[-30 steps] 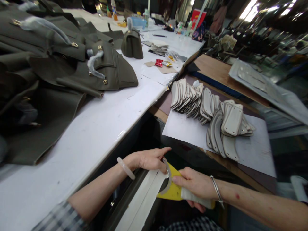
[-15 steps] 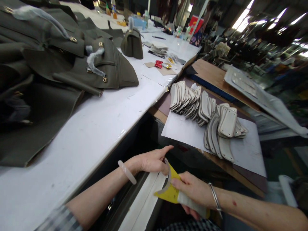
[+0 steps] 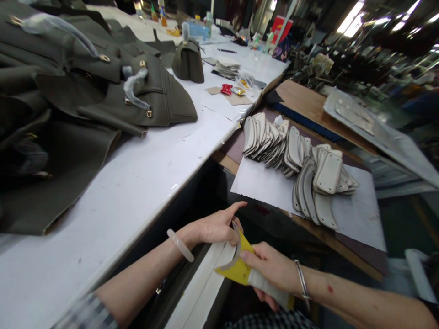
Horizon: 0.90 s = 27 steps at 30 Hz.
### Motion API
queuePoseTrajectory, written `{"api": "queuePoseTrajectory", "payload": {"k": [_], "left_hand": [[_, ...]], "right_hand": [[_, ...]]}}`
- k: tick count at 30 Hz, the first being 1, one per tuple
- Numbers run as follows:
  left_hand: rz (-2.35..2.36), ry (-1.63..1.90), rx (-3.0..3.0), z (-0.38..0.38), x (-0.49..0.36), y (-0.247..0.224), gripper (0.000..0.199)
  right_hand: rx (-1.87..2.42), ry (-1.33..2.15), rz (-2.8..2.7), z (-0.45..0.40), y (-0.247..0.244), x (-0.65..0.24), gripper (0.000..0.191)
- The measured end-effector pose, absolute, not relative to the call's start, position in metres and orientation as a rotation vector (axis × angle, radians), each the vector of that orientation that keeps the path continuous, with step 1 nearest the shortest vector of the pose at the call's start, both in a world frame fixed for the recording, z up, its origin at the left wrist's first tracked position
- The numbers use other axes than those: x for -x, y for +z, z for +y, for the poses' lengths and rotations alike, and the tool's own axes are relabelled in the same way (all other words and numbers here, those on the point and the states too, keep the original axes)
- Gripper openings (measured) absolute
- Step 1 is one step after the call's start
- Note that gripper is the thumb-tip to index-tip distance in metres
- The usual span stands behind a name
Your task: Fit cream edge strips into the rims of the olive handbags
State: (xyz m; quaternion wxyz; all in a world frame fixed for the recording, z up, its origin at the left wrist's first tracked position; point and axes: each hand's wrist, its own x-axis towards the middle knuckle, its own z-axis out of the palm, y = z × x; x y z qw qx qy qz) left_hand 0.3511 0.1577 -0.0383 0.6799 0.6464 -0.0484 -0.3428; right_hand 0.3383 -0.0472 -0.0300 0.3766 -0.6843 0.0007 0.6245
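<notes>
In my right hand (image 3: 274, 269) is a yellow plate with a concave front edge (image 3: 240, 269), its back part wrapped in white; it looks like a scraper. My right fingers are closed around the wrapped part, thumb on top. The curved edge rests at or just over a long white-faced strip (image 3: 202, 283) with a line along it, in front of my body. Beside that edge, at the strip's far end, my left hand (image 3: 217, 228) has its index finger stretched out and its other fingers curled. What those fingers pinch is hidden. Dark olive material (image 3: 171, 278) lies under the strip.
On the left, olive bag pieces (image 3: 137, 100) with wrapped handles cover part of the white table (image 3: 137, 183). Right ahead, a lower board with white paper (image 3: 360, 224) carries stacks of pale curved pieces (image 3: 270, 141). Red and yellow packets (image 3: 226, 89) lie farther back.
The yellow plate and my right hand have shifted slightly left and up. My left hand stays almost in place, its fingers a little raised. The view has turned slightly.
</notes>
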Motion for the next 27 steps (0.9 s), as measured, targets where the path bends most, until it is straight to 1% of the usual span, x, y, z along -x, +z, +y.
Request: {"api": "queuePoseTrajectory", "payload": {"k": [3, 6, 8, 11, 14, 17, 18, 20, 22, 24, 27], "left_hand": [[-0.041, -0.725, -1.351, 0.158, -0.347, -0.040, 0.110], [-0.004, -0.673, -1.274, 0.161, -0.342, -0.039, 0.109], [0.007, -0.645, -1.248, 0.165, -0.338, -0.035, 0.104], [0.070, -0.592, -1.246, 0.174, -0.329, -0.029, 0.085], [0.162, -0.541, -1.306, 0.181, -0.313, -0.026, 0.062], [0.228, -0.494, -1.407, 0.185, -0.294, -0.026, 0.053], [0.241, -0.481, -1.452, 0.185, -0.288, -0.026, 0.053], [0.248, -0.458, -1.547, 0.184, -0.278, -0.026, 0.054], [0.241, -0.442, -1.615, 0.181, -0.272, -0.024, 0.055], [0.241, -0.431, -1.652, 0.178, -0.270, -0.022, 0.056], [0.248, -0.420, -1.680, 0.175, -0.270, -0.020, 0.057]], "right_hand": [[1.755, 1.599, -0.039, -0.038, -0.028, -0.340, 0.037], [1.743, 1.556, 0.023, -0.030, -0.027, -0.333, 0.041], [1.703, 1.534, 0.070, -0.025, -0.027, -0.326, 0.046], [1.625, 1.545, 0.110, -0.022, -0.025, -0.317, 0.056], [1.552, 1.531, 0.143, -0.026, -0.026, -0.305, 0.060], [1.482, 1.458, 0.145, -0.041, -0.029, -0.292, 0.066], [1.492, 1.405, 0.125, -0.047, -0.029, -0.289, 0.068], [1.560, 1.183, 0.103, -0.058, -0.029, -0.287, 0.068], [1.617, 0.894, 0.126, -0.061, -0.029, -0.292, 0.065], [1.617, 0.700, 0.164, -0.055, -0.030, -0.301, 0.059], [1.620, 0.711, 0.153, -0.037, -0.040, -0.313, 0.059]]}}
